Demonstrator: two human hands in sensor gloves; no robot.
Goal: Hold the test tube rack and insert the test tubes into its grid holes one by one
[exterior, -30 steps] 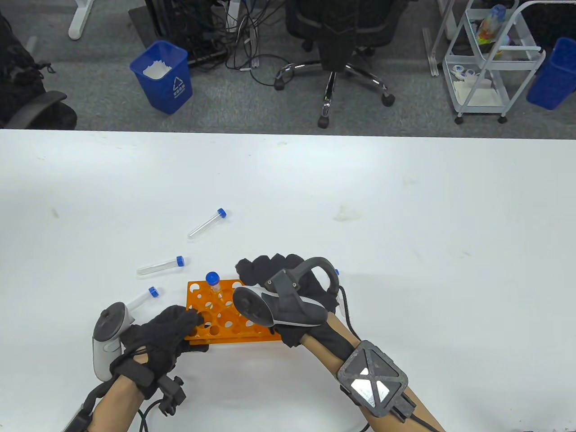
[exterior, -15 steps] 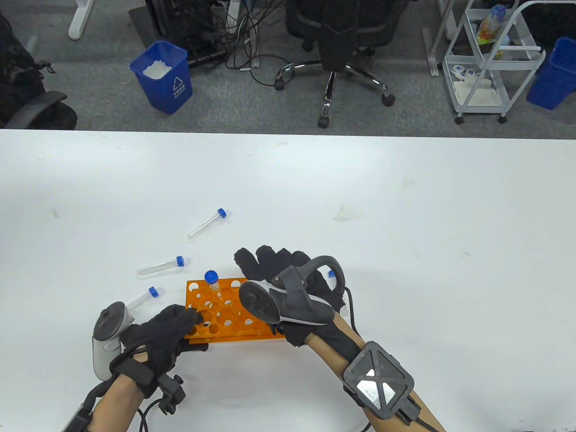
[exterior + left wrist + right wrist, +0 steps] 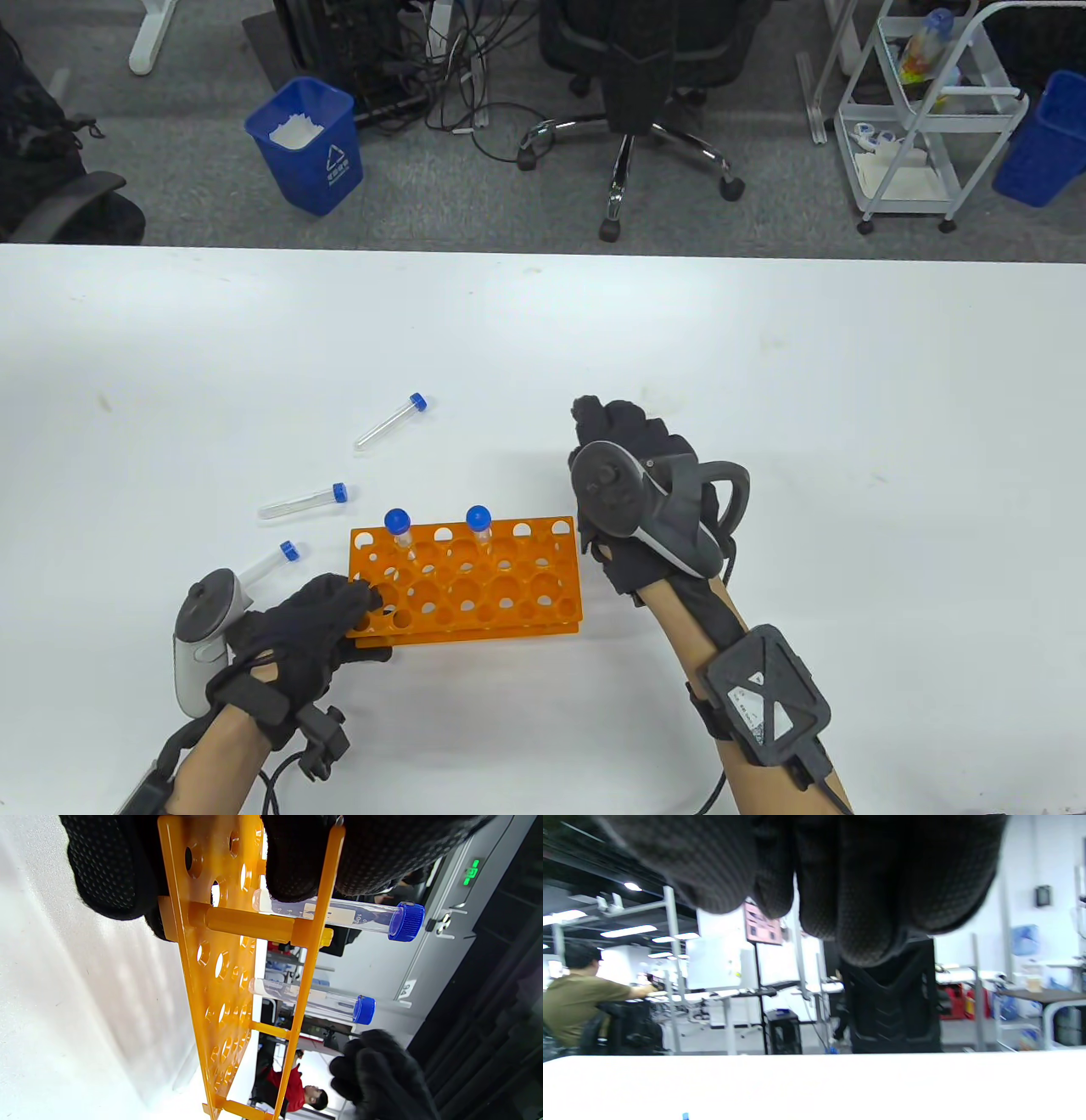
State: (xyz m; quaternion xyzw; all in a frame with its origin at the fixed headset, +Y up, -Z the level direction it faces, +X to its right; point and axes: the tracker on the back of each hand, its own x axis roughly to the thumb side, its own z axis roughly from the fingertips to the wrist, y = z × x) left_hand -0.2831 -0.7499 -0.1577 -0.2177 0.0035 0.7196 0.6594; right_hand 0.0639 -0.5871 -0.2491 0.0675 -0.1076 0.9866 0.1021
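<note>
an orange plastic test tube rack (image 3: 475,581) stands flat on the white surface (image 3: 764,382), two clear blue-capped test tubes (image 3: 397,528) upright in its far row; three more tubes (image 3: 304,502) lie just left.

Orange test tube rack (image 3: 475,586) dotted with round holes, on a white table (image 3: 764,382); two clear tubes with blue caps (image 3: 478,514) stand in its far row, and three clear tubes with blue caps (image 3: 339,491) lie near the rack's left end. Left hand (image 3: 301,632) and right hand (image 3: 645,501) wear black gloves with a fine dotted texture; trackers grey and dark grey.
</note>
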